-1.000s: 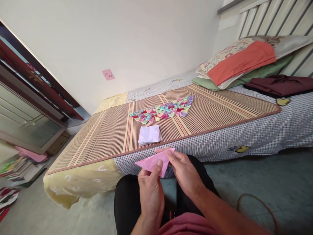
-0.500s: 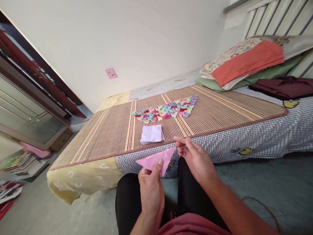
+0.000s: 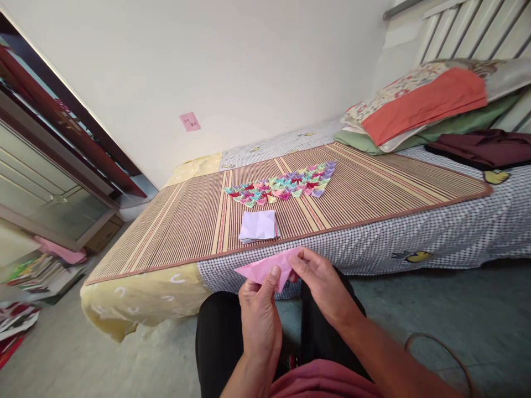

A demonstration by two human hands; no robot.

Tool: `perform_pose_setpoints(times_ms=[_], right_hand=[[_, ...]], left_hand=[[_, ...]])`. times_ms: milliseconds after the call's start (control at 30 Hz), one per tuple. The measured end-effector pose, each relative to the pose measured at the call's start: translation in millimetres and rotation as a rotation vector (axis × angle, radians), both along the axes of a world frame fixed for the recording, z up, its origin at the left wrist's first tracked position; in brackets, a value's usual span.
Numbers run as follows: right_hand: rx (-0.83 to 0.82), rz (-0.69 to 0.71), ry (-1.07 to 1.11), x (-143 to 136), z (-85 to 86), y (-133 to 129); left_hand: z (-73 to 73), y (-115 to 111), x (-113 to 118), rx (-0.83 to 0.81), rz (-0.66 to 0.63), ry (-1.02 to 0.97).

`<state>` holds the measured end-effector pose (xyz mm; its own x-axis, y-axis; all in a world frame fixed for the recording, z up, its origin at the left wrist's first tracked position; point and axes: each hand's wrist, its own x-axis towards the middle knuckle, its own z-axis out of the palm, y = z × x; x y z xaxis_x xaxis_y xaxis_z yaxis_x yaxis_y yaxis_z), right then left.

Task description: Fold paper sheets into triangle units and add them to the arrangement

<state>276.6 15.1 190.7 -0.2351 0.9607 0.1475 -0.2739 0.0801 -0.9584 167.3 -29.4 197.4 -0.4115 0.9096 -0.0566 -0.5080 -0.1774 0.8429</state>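
A pink sheet of origami paper [image 3: 260,268], folded into a triangle, is held above my knees in front of the bed. My left hand [image 3: 262,315] pinches its lower middle, thumb on top. At the paper's right corner, my right hand [image 3: 321,282] is closed with thumb and fingertips on the edge; some fingers are hidden behind the paper. Just beyond lies a stack of square paper [image 3: 258,225], its top sheet pale lilac and creased. Behind the stack, rows of small folded paper pieces [image 3: 282,185] in many colours sit on the striped mat [image 3: 186,221].
The bed [image 3: 415,235] with its checked sheet runs across in front of me. Pillows [image 3: 423,110] and a dark maroon cloth [image 3: 485,148] lie at the right. A pink note [image 3: 189,121] is on the wall. Books [image 3: 37,273] are piled at the left, and a cord [image 3: 443,354] lies on the floor.
My right hand has moved left and closed on the paper's right corner, which it was just beside before. My left hand keeps its pinch on the pink paper.
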Motion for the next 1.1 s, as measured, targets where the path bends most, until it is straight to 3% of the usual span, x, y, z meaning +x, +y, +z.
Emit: perform_pose_setpoints(times_ms=[200, 367, 500, 633, 833, 1100], right_hand=[[0.110, 0.128, -0.151, -7, 1.3, -14], [0.107, 0.282, -0.336, 6, -5.1, -11], [0.095, 0.111, -0.323, 31, 0.0, 10], [0.172, -0.058, -0.288, 54, 20.7, 20], [0.378, 0.072, -0.467, 56, 47.2, 3], [0.415, 0.176, -0.528, 54, 46.8, -1]], left_hand=[[2.6, 3, -6, -0.011, -0.017, -0.085], [0.2, 1, -15, -0.006, -0.030, 0.006], [-4.3, -5, -24, -0.001, -0.162, 0.193], [-5.4, -9, -30, 0.056, -0.240, 0.424], [-1.0, -10, -29, 0.106, -0.307, 0.482], [4.4, -13, -27, 0.140, -0.316, 0.564]])
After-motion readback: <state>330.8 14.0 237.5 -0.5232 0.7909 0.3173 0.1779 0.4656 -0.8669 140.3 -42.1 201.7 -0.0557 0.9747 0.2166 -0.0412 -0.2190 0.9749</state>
